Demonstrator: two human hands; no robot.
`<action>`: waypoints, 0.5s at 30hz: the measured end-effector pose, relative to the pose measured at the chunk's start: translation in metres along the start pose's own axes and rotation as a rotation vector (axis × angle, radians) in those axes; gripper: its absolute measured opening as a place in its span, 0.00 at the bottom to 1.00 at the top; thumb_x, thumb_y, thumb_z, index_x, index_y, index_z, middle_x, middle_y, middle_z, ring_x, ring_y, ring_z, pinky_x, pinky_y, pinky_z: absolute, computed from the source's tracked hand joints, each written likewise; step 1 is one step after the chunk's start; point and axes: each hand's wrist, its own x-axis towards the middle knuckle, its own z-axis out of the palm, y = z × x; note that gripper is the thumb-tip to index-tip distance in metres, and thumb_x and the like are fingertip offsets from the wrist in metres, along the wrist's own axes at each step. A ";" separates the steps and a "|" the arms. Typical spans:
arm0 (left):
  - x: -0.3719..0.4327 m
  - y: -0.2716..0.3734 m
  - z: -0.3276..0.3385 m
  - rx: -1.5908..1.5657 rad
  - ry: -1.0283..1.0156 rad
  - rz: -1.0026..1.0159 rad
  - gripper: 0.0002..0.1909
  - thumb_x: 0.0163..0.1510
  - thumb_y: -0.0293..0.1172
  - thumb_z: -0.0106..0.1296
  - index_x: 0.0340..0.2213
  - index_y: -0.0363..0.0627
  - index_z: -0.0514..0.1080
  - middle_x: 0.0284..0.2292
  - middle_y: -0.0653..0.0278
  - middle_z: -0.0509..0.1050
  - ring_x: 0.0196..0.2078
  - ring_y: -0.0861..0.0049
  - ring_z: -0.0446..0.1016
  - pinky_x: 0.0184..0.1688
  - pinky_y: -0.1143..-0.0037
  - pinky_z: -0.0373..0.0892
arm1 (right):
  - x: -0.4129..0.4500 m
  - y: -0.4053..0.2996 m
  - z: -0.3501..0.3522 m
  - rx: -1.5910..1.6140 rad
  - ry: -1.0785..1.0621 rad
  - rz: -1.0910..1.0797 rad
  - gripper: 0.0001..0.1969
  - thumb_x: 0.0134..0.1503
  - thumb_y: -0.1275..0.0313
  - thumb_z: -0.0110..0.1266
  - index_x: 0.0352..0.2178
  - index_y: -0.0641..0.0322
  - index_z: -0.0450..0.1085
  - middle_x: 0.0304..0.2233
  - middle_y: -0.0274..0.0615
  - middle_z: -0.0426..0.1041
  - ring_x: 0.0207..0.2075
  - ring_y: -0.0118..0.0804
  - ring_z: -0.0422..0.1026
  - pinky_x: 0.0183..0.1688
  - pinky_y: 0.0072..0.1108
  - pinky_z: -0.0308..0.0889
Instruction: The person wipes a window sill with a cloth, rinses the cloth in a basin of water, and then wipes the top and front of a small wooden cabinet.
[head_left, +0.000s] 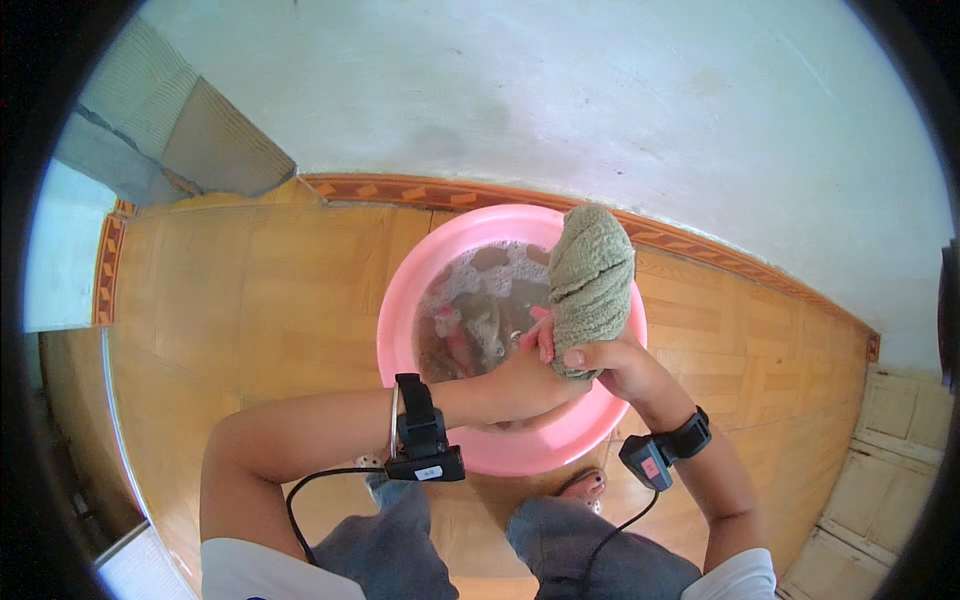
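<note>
Both my hands grip a twisted green terry cloth (592, 277), likely a towel, which stands up as a thick roll over the right side of a pink plastic basin (397, 315). My left hand (544, 375) closes on the cloth's lower left side. Against its lower right side is my right hand (626, 364), the thumb lying across the front. Grey, sudsy water (487, 300) fills the basin, and some pinkish fabric (454, 337) lies in it. The cloth and my hands hide the water's right part.
A pale wall (562, 97) with a patterned orange baseboard (420, 193) runs behind the basin. Wood-patterned flooring (300, 300) surrounds it. My feet and knees are just below the basin. Cream panelled furniture (877, 480) stands at the right. Cables hang from both wrist devices (427, 442).
</note>
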 end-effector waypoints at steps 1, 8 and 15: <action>-0.005 0.013 -0.002 -0.028 -0.002 -0.018 0.30 0.49 0.37 0.54 0.50 0.37 0.59 0.50 0.52 0.63 0.51 0.63 0.64 0.55 0.69 0.58 | -0.004 -0.008 0.004 -0.064 -0.051 0.064 0.25 0.40 0.67 0.58 0.41 0.65 0.62 0.28 0.39 0.70 0.44 0.43 0.68 0.55 0.33 0.57; -0.026 0.100 -0.066 0.312 -0.627 -0.353 0.39 0.48 0.54 0.53 0.51 0.35 0.58 0.42 0.44 0.69 0.46 0.57 0.69 0.51 0.73 0.63 | -0.009 -0.052 0.028 -0.191 0.381 0.207 0.15 0.46 0.71 0.59 0.37 0.68 0.69 0.31 0.38 0.73 0.35 0.31 0.72 0.39 0.22 0.67; -0.229 0.147 -0.113 0.263 0.247 -0.228 0.40 0.52 0.55 0.47 0.53 0.30 0.56 0.43 0.43 0.70 0.50 0.56 0.67 0.51 0.67 0.61 | -0.057 -0.162 0.125 -0.106 0.552 0.629 0.12 0.51 0.66 0.57 0.33 0.64 0.69 0.25 0.38 0.72 0.23 0.30 0.71 0.26 0.22 0.67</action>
